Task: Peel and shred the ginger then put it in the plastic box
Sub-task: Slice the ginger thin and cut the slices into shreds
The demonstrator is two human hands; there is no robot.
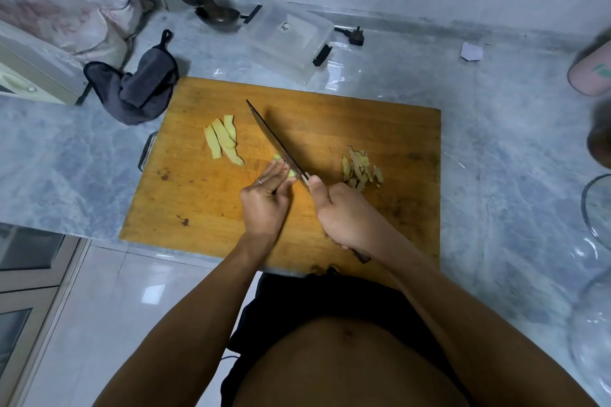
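On the wooden cutting board (347, 129) my left hand (266, 196) holds down a pale yellow piece of peeled ginger (291, 172) with its fingertips. My right hand (344, 215) grips the handle of a dark cleaver (274, 137), whose blade stands on edge against the ginger, right beside my left fingers. Three long ginger slices (222, 140) lie on the board to the left. A heap of brownish ginger peel (362, 170) lies to the right of the blade. The clear plastic box (291, 40) stands behind the board.
A grey cloth (139, 86) lies at the board's back left corner. A dark ladle (216, 15) and a black plug (357, 36) rest near the wall. A pink container (591, 73) and a glass bowl (598, 208) sit at the right edge of the marble counter (496, 129).
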